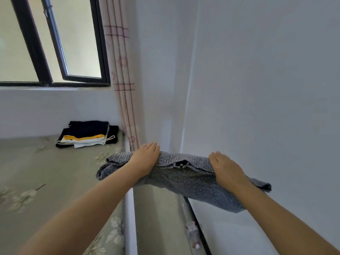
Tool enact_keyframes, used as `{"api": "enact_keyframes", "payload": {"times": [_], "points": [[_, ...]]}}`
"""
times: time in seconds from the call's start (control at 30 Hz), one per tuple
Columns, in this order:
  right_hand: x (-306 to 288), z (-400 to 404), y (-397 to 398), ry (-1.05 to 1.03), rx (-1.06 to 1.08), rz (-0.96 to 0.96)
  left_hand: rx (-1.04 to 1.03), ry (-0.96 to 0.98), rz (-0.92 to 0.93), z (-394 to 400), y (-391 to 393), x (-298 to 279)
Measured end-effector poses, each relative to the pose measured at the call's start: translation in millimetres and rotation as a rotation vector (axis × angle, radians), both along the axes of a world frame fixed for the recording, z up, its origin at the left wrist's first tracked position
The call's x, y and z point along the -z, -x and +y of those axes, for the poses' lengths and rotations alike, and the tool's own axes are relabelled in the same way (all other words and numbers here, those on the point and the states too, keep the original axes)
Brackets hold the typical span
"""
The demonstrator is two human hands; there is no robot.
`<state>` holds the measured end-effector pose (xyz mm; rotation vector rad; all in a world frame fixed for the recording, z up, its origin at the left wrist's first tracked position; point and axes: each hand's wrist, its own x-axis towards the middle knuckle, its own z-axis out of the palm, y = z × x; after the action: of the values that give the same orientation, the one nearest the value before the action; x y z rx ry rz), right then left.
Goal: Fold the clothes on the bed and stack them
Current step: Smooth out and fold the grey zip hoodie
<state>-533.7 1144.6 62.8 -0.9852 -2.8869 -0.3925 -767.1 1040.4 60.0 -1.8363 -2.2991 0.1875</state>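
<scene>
Both hands, left hand [146, 156] and right hand [225, 165], grip the grey knit sweater [184, 178] held in the air, long axis 9-to-3; folded stack [88, 134] at 10 o'clock on bed [36, 172], nearer left hand.

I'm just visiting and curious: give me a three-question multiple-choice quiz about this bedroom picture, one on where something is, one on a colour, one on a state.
1. Where is the stack of folded clothes?
A. on the bed by the wall under the window
B. on the floor
C. on the window sill

2. What colour is the knitted garment being held?
A. red
B. grey-blue
C. yellow

3. How is the window?
A. shut tight
B. one pane swung open
C. covered by the curtain

Answers:
1 A, the pile sits on the bedspread near the wall.
2 B, the knit between the left hand and right hand is mottled grey-blue.
3 B, one dark-framed pane angles away from the frame.
</scene>
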Motion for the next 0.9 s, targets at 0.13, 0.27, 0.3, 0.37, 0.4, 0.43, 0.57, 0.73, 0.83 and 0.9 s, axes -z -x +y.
{"api": "enact_keyframes", "payload": {"times": [0.13, 0.27, 0.3, 0.37, 0.4, 0.43, 0.57, 0.73, 0.83, 0.9], "points": [[17.0, 71.2, 44.9, 0.009, -0.068, -0.017, -0.069, 0.014, 0.016, 49.7, 34.4, 11.9], [36.7, 139.3, 111.0, 0.021, -0.197, -0.007, -0.175, 0.054, 0.012, 91.5, 84.1, 31.0], [41.6, 155.1, 127.9, 0.026, -0.233, -0.01, -0.203, 0.074, 0.006, 101.4, 96.1, 35.0], [51.2, 188.2, 164.6, 0.042, -0.315, -0.001, -0.271, 0.117, 0.002, 119.5, 120.8, 41.2], [54.8, 204.0, 185.2, 0.054, -0.361, 0.015, -0.306, 0.136, 0.008, 127.6, 135.0, 43.4], [58.2, 218.9, 207.3, 0.063, -0.408, 0.028, -0.342, 0.152, 0.012, 135.1, 150.0, 45.7], [63.0, 259.4, 305.6, 0.107, -0.578, 0.059, -0.496, 0.204, 0.0, 151.3, 216.0, 50.5], [74.2, 287.0, 443.6, 0.138, -0.728, 0.068, -0.643, 0.228, 0.0, 159.0, 324.5, 61.2], [77.3, 298.7, 528.4, 0.174, -0.759, 0.087, -0.674, 0.232, -0.004, 167.4, 402.6, 65.6], [78.1, 306.2, 586.0, 0.196, -0.748, 0.073, -0.682, 0.223, -0.006, 174.1, 458.3, 67.1]]}}
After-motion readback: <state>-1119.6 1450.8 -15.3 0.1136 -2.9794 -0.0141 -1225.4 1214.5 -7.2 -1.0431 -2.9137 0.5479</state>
